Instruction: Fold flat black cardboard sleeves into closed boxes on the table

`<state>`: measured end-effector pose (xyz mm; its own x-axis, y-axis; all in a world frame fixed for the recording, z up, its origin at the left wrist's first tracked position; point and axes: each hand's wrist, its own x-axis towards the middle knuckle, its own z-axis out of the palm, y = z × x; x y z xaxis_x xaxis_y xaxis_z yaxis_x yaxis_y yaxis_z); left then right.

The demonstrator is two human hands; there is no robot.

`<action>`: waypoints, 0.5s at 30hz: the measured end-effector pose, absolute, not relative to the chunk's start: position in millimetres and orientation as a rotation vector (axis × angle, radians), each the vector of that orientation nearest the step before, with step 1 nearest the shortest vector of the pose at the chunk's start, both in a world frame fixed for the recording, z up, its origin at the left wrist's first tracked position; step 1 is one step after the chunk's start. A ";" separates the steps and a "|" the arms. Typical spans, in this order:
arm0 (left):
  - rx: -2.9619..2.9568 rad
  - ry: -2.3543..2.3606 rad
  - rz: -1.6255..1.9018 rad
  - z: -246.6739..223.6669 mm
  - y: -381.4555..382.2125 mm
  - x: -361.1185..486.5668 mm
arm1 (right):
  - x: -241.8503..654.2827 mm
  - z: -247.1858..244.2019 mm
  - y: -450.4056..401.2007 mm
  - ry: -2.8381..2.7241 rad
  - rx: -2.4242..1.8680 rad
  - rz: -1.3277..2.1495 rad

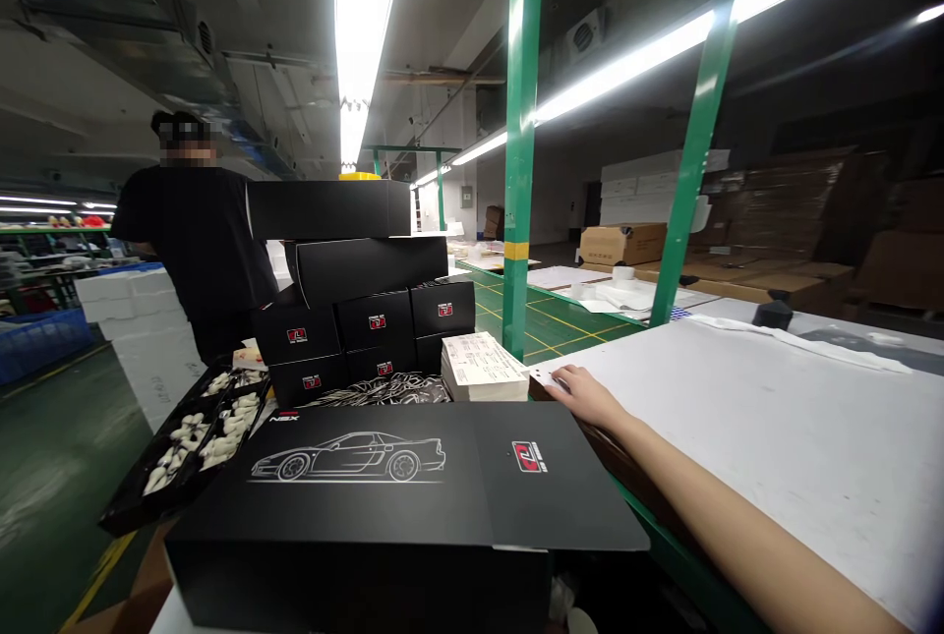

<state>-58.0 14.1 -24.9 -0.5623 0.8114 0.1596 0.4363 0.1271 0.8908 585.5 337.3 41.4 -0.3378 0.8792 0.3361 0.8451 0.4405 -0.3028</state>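
My right hand (586,395) reaches in from the right, fingers stretched out and lying at the edge of the white table, just right of a stack of printed leaflets (483,374). I see nothing held in it. My left hand is out of view. Nearest to me lies a large black box (369,506) with a white car outline and a red-and-white logo on its lid; its right end flap sticks out, and something pale shows beneath it. Behind it are a pile of dark and white cords (398,390) and several stacked black boxes (378,319).
A black tray (173,447) of small white parts stands at the left. A person (203,231) in black stands behind it, near white foam blocks (140,349). A green post (522,143) rises beyond the leaflets. The white table (796,437) stretches along the right.
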 end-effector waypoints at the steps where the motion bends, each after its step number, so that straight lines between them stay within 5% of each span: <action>1: 1.212 2.049 1.416 -23.9 14.1 -57.3 | 585.7 41.3 337.5 -2.247 -1.451 0.105; 15: 1.243 2.076 1.365 -15.8 5.7 -37.7 | 586.5 42.7 336.6 -2.261 -1.434 0.110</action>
